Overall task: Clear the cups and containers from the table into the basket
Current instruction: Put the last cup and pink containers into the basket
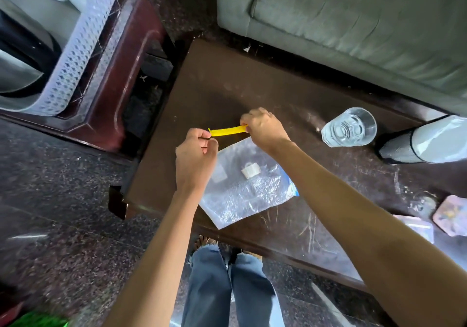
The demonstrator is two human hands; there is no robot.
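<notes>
A short yellow strap is stretched between my two hands above the dark brown table. My left hand pinches its left end and my right hand pinches its right end. Under my hands a clear plastic zip bag lies flat on the table with small white pieces inside. A clear drinking glass stands upright to the right. Beside it lies a bottle with a dark mesh sleeve, on its side. A white perforated basket holding containers sits on a maroon stool at the upper left.
A grey-green sofa runs along the table's far side. Patterned coasters and a flat clear item lie near the table's right edge. My legs in jeans stand on the dark speckled floor by the near edge. Something green shows at the bottom left.
</notes>
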